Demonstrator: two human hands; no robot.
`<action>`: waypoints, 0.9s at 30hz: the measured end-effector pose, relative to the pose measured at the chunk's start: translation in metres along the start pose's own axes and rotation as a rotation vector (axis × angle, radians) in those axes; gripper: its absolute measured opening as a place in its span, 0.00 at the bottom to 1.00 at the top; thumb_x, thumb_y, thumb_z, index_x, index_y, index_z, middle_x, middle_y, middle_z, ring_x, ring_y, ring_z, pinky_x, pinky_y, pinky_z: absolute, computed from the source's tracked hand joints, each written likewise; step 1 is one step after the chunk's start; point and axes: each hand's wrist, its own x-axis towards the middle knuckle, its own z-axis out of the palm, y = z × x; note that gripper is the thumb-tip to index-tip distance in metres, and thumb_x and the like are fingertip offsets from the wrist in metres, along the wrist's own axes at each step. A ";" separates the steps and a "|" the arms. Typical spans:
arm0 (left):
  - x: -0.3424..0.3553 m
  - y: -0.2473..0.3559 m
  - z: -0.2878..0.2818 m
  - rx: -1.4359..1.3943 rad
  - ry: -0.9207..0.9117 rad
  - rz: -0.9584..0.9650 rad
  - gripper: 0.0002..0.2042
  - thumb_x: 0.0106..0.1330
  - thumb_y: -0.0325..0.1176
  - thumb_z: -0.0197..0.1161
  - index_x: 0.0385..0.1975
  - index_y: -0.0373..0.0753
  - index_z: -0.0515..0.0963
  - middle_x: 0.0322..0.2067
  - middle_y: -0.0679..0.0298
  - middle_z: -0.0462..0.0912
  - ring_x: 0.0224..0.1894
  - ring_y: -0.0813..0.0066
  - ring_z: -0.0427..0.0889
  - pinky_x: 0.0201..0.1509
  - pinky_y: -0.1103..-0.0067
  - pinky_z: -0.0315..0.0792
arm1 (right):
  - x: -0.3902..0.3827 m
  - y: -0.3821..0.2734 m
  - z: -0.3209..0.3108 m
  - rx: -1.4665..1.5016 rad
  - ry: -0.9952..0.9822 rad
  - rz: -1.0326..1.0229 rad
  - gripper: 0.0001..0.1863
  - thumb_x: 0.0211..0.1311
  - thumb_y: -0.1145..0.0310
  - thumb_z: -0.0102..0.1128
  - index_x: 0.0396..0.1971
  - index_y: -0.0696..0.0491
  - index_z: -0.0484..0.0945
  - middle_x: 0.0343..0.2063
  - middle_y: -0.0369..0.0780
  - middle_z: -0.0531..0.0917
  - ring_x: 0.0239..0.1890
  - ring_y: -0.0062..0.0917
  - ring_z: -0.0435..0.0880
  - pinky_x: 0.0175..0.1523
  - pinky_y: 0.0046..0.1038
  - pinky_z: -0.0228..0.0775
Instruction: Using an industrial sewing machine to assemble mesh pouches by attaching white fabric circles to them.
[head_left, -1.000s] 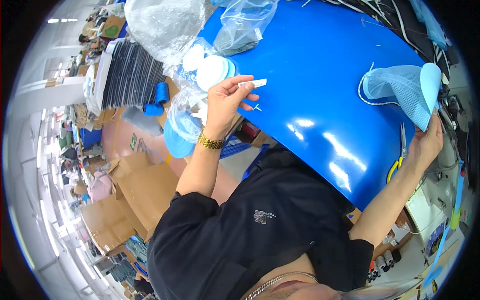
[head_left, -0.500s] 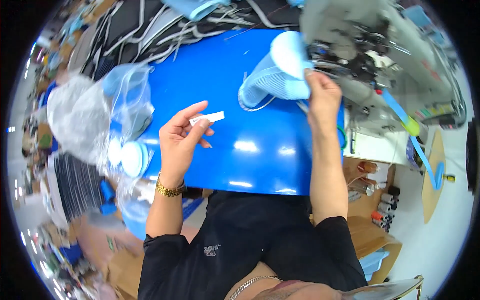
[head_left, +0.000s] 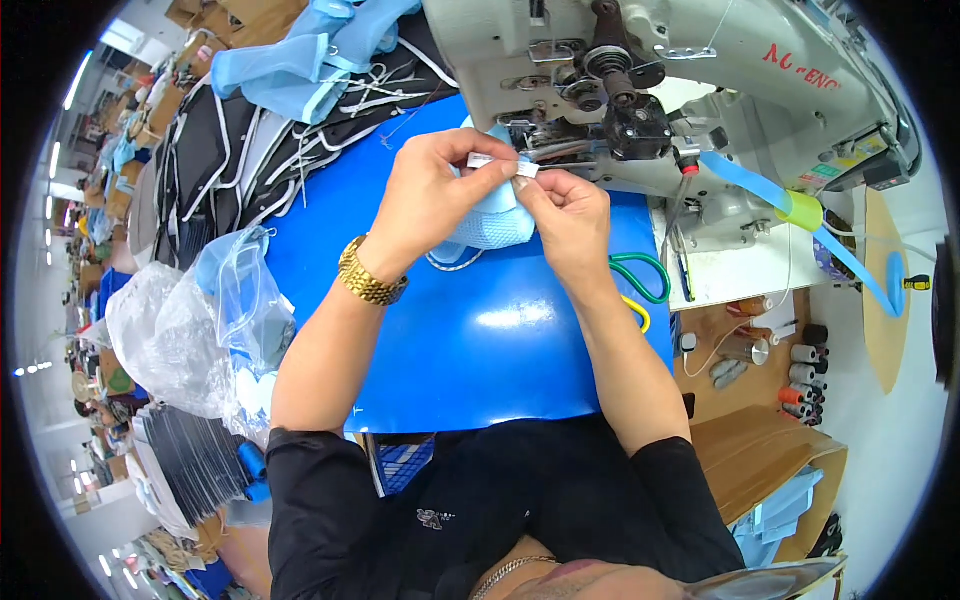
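Just in front of the sewing machine (head_left: 545, 85), my two hands meet with their fingertips close together. My left hand (head_left: 430, 195) pinches a small white fabric label (head_left: 526, 170) between thumb and forefinger. My right hand (head_left: 575, 225) is closed at the label's right end, on the edge of a light blue mesh fabric piece (head_left: 495, 230). The mesh hangs below both hands over the blue tabletop (head_left: 480, 370), with a pale cord at its lower edge. The fingers hide part of the fabric edge, so I cannot tell whether the label touches it.
Green-handled scissors (head_left: 642, 275) lie at the table's right side. Light blue tape (head_left: 745, 182) feeds toward the machine from a roll at right. Black pieces with pale edging (head_left: 230, 150) and blue mesh pieces (head_left: 270, 80) are piled at far left. Clear plastic bags (head_left: 165, 320) bulge at left.
My left hand has moved up and right with the label to meet my right hand. The mesh piece has come left with my right hand. The view has shifted toward the machine.
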 end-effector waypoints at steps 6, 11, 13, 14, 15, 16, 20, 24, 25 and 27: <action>0.007 -0.004 0.000 -0.263 -0.040 -0.216 0.08 0.58 0.28 0.67 0.35 0.32 0.80 0.27 0.65 0.83 0.26 0.86 0.77 0.29 0.86 0.69 | -0.001 -0.005 -0.002 -0.017 -0.020 0.022 0.08 0.60 0.72 0.64 0.32 0.63 0.83 0.24 0.35 0.84 0.25 0.10 0.77 0.28 0.14 0.65; 0.008 -0.007 0.007 -0.417 -0.006 -0.280 0.08 0.55 0.26 0.67 0.34 0.32 0.77 0.26 0.65 0.82 0.26 0.85 0.77 0.29 0.86 0.70 | -0.002 -0.005 -0.005 -0.027 -0.031 0.009 0.08 0.61 0.72 0.64 0.31 0.63 0.83 0.24 0.35 0.84 0.25 0.10 0.77 0.28 0.14 0.66; 0.008 -0.010 0.009 -0.448 -0.003 -0.295 0.09 0.56 0.27 0.67 0.35 0.37 0.76 0.24 0.72 0.76 0.23 0.88 0.70 0.24 0.88 0.61 | -0.003 -0.005 -0.006 -0.029 -0.035 0.018 0.08 0.61 0.72 0.64 0.31 0.62 0.83 0.24 0.34 0.84 0.25 0.10 0.77 0.28 0.14 0.66; 0.008 -0.010 0.011 -0.450 -0.002 -0.295 0.09 0.56 0.27 0.67 0.35 0.37 0.76 0.24 0.72 0.76 0.23 0.88 0.70 0.24 0.88 0.61 | -0.003 -0.004 -0.007 -0.031 -0.036 0.019 0.08 0.61 0.72 0.64 0.31 0.62 0.83 0.24 0.34 0.84 0.25 0.10 0.77 0.28 0.14 0.66; 0.008 -0.009 0.012 -0.457 0.009 -0.304 0.09 0.56 0.27 0.67 0.35 0.37 0.77 0.24 0.72 0.76 0.23 0.88 0.70 0.25 0.88 0.62 | -0.003 -0.003 -0.007 -0.040 -0.028 0.018 0.08 0.61 0.72 0.64 0.31 0.62 0.83 0.24 0.34 0.84 0.25 0.10 0.77 0.28 0.13 0.66; 0.008 -0.009 0.013 -0.463 0.019 -0.313 0.08 0.56 0.27 0.67 0.35 0.38 0.77 0.24 0.72 0.77 0.23 0.88 0.71 0.25 0.88 0.62 | -0.003 -0.003 -0.007 -0.049 -0.020 0.016 0.08 0.61 0.72 0.64 0.31 0.62 0.83 0.23 0.34 0.84 0.25 0.10 0.77 0.28 0.13 0.66; 0.007 -0.008 0.014 -0.502 0.041 -0.322 0.08 0.54 0.25 0.67 0.32 0.34 0.77 0.25 0.68 0.80 0.26 0.85 0.76 0.28 0.87 0.68 | -0.004 -0.001 -0.008 -0.042 -0.024 0.023 0.07 0.61 0.72 0.65 0.30 0.62 0.83 0.23 0.33 0.83 0.25 0.09 0.77 0.27 0.13 0.65; 0.005 -0.009 0.013 -0.495 0.057 -0.316 0.08 0.55 0.25 0.67 0.33 0.33 0.78 0.25 0.68 0.80 0.26 0.85 0.76 0.28 0.87 0.69 | -0.006 -0.002 -0.006 -0.055 -0.017 -0.025 0.07 0.60 0.72 0.65 0.30 0.61 0.82 0.22 0.33 0.83 0.23 0.09 0.76 0.26 0.13 0.64; 0.005 -0.009 0.013 -0.473 0.056 -0.314 0.08 0.55 0.25 0.68 0.34 0.33 0.78 0.26 0.68 0.80 0.26 0.85 0.76 0.28 0.87 0.69 | -0.006 -0.003 -0.006 -0.062 -0.023 -0.024 0.07 0.60 0.72 0.66 0.30 0.61 0.82 0.22 0.33 0.83 0.23 0.09 0.76 0.25 0.13 0.64; 0.004 -0.008 0.012 -0.432 0.049 -0.316 0.09 0.56 0.28 0.68 0.36 0.34 0.79 0.26 0.69 0.80 0.25 0.86 0.74 0.27 0.88 0.67 | -0.007 -0.004 -0.005 -0.079 -0.021 -0.027 0.07 0.60 0.71 0.66 0.29 0.61 0.82 0.21 0.33 0.83 0.22 0.09 0.76 0.25 0.14 0.64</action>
